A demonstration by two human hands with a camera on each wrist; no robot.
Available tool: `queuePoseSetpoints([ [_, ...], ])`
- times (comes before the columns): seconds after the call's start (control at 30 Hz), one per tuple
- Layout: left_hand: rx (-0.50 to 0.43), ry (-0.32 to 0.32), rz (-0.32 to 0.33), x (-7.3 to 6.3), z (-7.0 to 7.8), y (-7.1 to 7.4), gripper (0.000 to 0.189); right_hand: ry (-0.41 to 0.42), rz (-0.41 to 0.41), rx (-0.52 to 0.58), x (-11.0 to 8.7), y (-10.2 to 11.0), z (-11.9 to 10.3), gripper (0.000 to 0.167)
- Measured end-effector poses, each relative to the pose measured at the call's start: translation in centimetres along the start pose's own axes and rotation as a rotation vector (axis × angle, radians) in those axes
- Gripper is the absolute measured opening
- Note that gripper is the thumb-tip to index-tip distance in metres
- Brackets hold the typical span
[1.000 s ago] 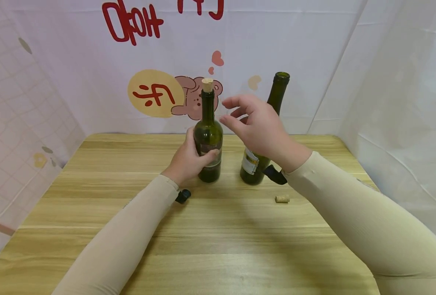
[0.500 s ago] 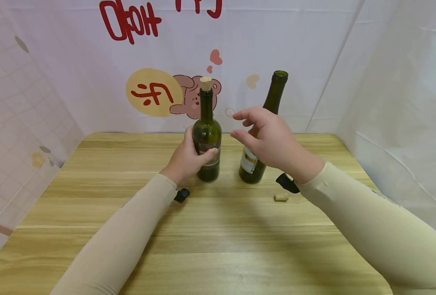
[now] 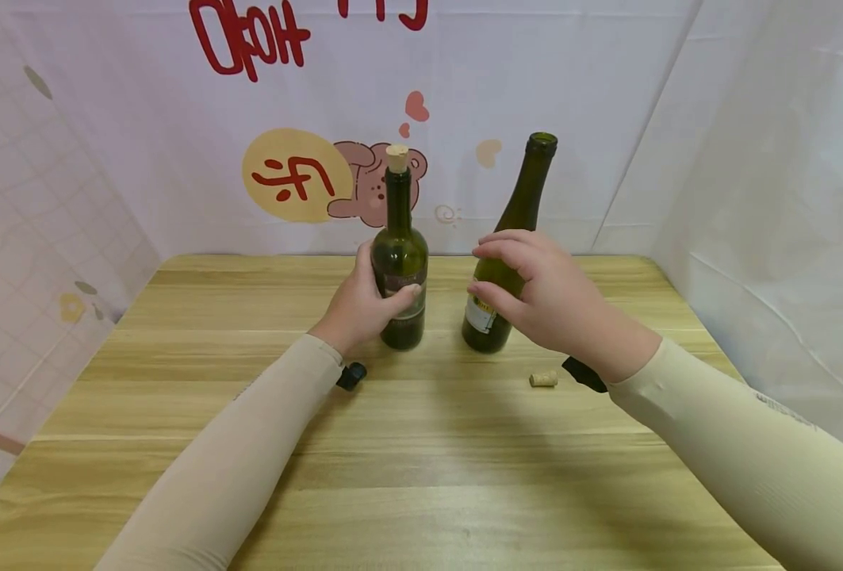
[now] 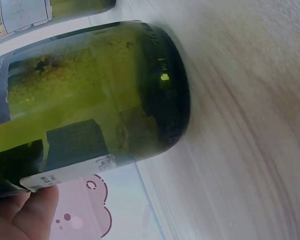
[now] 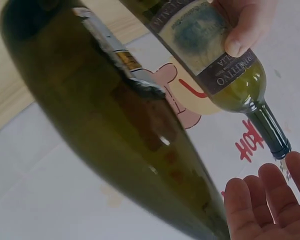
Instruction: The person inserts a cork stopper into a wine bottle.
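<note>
In the head view my left hand (image 3: 364,305) grips the body of a green wine bottle (image 3: 400,254), which stands upright on the table. A cork (image 3: 396,159) sticks up out of that bottle's mouth. To the right stands a second green wine bottle (image 3: 531,178), its mouth uncorked. My right hand (image 3: 560,297) is in front of this second bottle, fingers and thumb spread apart, holding nothing. In the right wrist view the right fingers (image 5: 275,187) are loosely bent near the second bottle (image 5: 125,130); whether they touch it I cannot tell.
A loose cork (image 3: 543,379) lies on its side on the wooden table (image 3: 392,492), in front of the second bottle. Behind the table hangs a white printed cloth (image 3: 571,71). Black wrist cameras sit under both sleeves.
My right hand has moved right and down, away from the corked bottle's neck to the front of the second bottle. The left hand still grips its bottle.
</note>
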State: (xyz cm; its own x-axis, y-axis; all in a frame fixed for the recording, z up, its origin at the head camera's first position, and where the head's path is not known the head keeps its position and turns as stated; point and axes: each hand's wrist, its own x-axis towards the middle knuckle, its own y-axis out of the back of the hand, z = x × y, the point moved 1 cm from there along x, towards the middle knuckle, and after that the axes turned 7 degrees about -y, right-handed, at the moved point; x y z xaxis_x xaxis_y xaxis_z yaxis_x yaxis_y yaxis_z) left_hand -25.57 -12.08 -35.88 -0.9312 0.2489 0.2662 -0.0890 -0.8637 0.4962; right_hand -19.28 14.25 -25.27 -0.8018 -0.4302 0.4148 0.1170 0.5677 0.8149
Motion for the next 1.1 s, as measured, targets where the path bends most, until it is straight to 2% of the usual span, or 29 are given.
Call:
queuePoseSetpoints([
  [0.33,-0.016,-0.016,0.008,0.2,-0.4,0.0,0.092,0.013,0.031,-0.05,-2.7,0.5,2.2,0.033],
  [0.5,-0.014,-0.018,0.006,0.2,-0.3,-0.1,0.092,-0.002,0.005,-0.081,-4.0,0.7,3.6,0.032],
  [0.83,-0.013,-0.026,0.006,0.3,-0.3,-0.1,0.092,-0.013,-0.15,-0.192,-6.2,0.2,6.7,0.035],
  [1.1,-0.013,-0.033,0.007,0.2,-0.3,-0.1,0.09,-0.041,-0.292,-0.203,-7.5,-0.9,8.6,0.035],
])
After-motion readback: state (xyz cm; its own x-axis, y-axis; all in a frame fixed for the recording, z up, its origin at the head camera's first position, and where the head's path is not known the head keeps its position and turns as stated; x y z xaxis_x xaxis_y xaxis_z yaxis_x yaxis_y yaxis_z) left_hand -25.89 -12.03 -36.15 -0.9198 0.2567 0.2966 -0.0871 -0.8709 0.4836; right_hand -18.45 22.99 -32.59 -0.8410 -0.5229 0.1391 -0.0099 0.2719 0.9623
